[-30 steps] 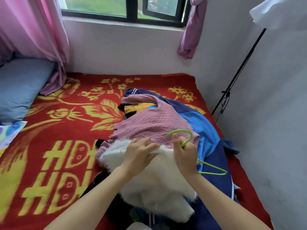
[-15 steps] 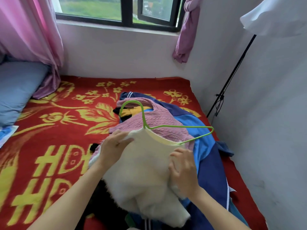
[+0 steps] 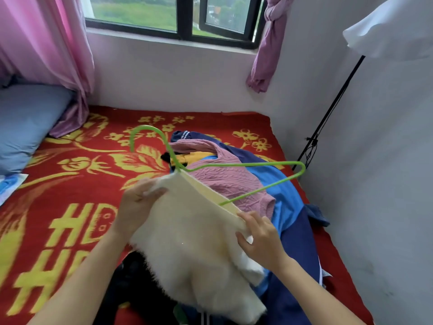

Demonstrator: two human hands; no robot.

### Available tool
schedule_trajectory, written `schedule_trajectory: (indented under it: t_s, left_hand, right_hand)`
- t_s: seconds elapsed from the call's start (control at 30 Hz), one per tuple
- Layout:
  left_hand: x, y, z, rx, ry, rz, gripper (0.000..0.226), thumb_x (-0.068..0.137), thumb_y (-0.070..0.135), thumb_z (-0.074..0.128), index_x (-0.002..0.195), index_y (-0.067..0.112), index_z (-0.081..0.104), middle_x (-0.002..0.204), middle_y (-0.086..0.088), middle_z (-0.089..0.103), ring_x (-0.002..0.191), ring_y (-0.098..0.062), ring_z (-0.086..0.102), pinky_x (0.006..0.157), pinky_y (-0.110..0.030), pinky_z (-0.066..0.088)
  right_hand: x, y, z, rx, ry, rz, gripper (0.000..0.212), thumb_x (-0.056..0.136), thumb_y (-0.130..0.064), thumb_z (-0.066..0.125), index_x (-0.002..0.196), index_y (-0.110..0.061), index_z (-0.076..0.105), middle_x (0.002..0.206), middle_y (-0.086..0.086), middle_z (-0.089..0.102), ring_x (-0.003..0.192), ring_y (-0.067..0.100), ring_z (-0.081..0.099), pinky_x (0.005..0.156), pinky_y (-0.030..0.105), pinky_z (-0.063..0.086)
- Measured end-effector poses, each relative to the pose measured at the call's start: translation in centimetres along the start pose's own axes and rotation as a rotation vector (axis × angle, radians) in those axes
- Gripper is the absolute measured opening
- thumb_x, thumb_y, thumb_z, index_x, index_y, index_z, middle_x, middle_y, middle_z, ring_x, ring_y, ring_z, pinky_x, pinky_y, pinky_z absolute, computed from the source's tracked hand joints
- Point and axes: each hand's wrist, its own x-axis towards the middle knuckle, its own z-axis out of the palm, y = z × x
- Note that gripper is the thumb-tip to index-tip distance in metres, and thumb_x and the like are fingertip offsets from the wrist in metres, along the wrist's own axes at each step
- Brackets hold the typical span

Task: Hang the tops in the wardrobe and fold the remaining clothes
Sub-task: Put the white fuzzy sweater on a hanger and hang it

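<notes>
While both my hands hold the fluffy white fleece top [image 3: 187, 233] up at centre frame, the thin green plastic hanger [image 3: 234, 170] sits half in its neck opening. Left hand [image 3: 138, 202]: fingers closed, pinching the upper-left corner of the opening. Right hand [image 3: 262, 240]: fingers curled loosely at the lower-right corner, touching the fabric; how firm the hold is, I cannot tell. Hanger's hook rises toward upper left; its right shoulder juts bare toward the right of frame, past my right hand. Long axis runs upper left to lower right, along the opening's edge. Judgement: right hand is nearer the exposed arm, so that side of the top needs drawing over it. Below, pink cable-knit sweater [image 3: 229, 181] and blue jacket [image 3: 288, 207] lie piled on red-and-yellow floral blanket [image 3: 70, 184].
</notes>
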Motion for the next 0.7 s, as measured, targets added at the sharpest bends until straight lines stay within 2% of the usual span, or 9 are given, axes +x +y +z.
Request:
schedule_trajectory:
  t_s: [0.13, 0.17, 0.23, 0.3, 0.37, 0.43, 0.5, 0.53, 0.7]
  left_hand:
    - [0.4, 0.0, -3.0, -0.032, -0.062, -0.072, 0.026, 0.082, -0.001, 0.062, 0.089, 0.022, 0.073, 0.070, 0.017, 0.069, 0.062, 0.001, 0.061, 0.056, -0.012, 0.048]
    - [0.3, -0.2, -3.8, -0.021, -0.140, -0.080, 0.018, 0.081, 0.008, 0.065, 0.095, 0.018, 0.073, 0.071, 0.017, 0.070, 0.062, 0.003, 0.063, 0.057, -0.011, 0.049]
    - [-0.1, -0.4, -5.1, 0.028, -0.267, -0.064, 0.043, 0.073, 0.041, 0.071, 0.104, 0.011, 0.070, 0.077, 0.021, 0.071, 0.070, 0.007, 0.063, 0.064, -0.010, 0.050]
    - [-0.1, -0.7, -6.2, 0.085, -0.288, -0.013, 0.063, 0.065, 0.067, 0.067, 0.108, 0.021, 0.068, 0.086, 0.027, 0.068, 0.080, 0.014, 0.060, 0.072, -0.006, 0.048]
    - [0.2, -0.8, -6.5, 0.268, -0.321, 0.138, 0.061, 0.068, 0.080, 0.051, 0.113, 0.041, 0.062, 0.093, 0.035, 0.064, 0.085, 0.021, 0.056, 0.075, -0.002, 0.043]
    - [0.5, -1.0, -6.6, 0.489, -0.328, 0.358, 0.040, 0.084, 0.073, 0.036, 0.110, 0.053, 0.060, 0.091, 0.027, 0.068, 0.080, 0.012, 0.062, 0.067, -0.012, 0.049]
    - [1.2, -1.7, -6.3, 0.692, -0.267, 0.632, 0.042, 0.097, 0.056, 0.026, 0.111, 0.029, 0.054, 0.070, -0.002, 0.069, 0.056, -0.018, 0.064, 0.045, -0.027, 0.047]
    - [1.5, -1.5, -6.0, 0.774, -0.230, 0.709, 0.041, 0.100, 0.050, 0.023, 0.110, 0.023, 0.051, 0.060, -0.008, 0.062, 0.045, -0.021, 0.059, 0.040, -0.027, 0.043]
    - [0.9, 0.1, -1.1, 0.916, -0.107, 0.778, 0.021, 0.098, 0.032, 0.033, 0.110, 0.024, 0.049, 0.058, -0.007, 0.060, 0.039, -0.023, 0.055, 0.037, -0.026, 0.043]
  right_hand:
    - [0.8, 3.2, -3.0, -0.205, -0.130, -0.143, 0.040, 0.050, -0.026, 0.091, 0.080, -0.014, 0.067, 0.073, -0.003, 0.068, 0.061, 0.017, 0.060, 0.057, 0.026, 0.041]
    - [0.8, 4.5, -4.3, -0.226, -0.109, -0.171, 0.033, 0.060, -0.019, 0.085, 0.083, -0.015, 0.062, 0.076, -0.001, 0.069, 0.066, 0.017, 0.056, 0.060, 0.026, 0.036]
    - [0.4, 6.7, -6.9, -0.285, -0.091, -0.254, 0.013, 0.083, -0.011, 0.057, 0.084, -0.017, 0.046, 0.085, 0.001, 0.071, 0.070, 0.017, 0.047, 0.060, 0.027, 0.033]
    - [0.3, 7.7, -8.5, -0.323, -0.089, -0.331, 0.016, 0.093, -0.009, 0.037, 0.080, -0.018, 0.039, 0.091, 0.001, 0.071, 0.066, 0.019, 0.050, 0.057, 0.028, 0.037]
    - [0.4, 7.8, -9.6, -0.334, -0.097, -0.362, 0.020, 0.093, -0.004, 0.033, 0.081, -0.018, 0.039, 0.095, 0.001, 0.071, 0.063, 0.020, 0.054, 0.055, 0.029, 0.043]
    - [0.7, 7.9, -10.4, -0.350, -0.088, -0.383, 0.018, 0.089, 0.000, 0.040, 0.084, -0.018, 0.041, 0.097, 0.001, 0.071, 0.068, 0.020, 0.054, 0.058, 0.029, 0.045]
    - [1.5, 7.8, -10.8, -0.324, -0.074, -0.380, 0.018, 0.084, 0.002, 0.046, 0.084, -0.016, 0.042, 0.094, 0.004, 0.071, 0.068, 0.021, 0.054, 0.058, 0.031, 0.049]
    - [2.2, 7.4, -10.7, -0.298, -0.071, -0.376, 0.018, 0.086, 0.003, 0.045, 0.083, -0.014, 0.042, 0.089, 0.005, 0.070, 0.065, 0.022, 0.053, 0.057, 0.032, 0.051]
    - [7.1, 3.7, -8.7, -0.008, -0.063, -0.185, 0.017, 0.065, 0.025, 0.062, 0.064, 0.009, 0.057, 0.058, 0.015, 0.055, 0.057, 0.031, 0.049, 0.048, 0.037, 0.049]
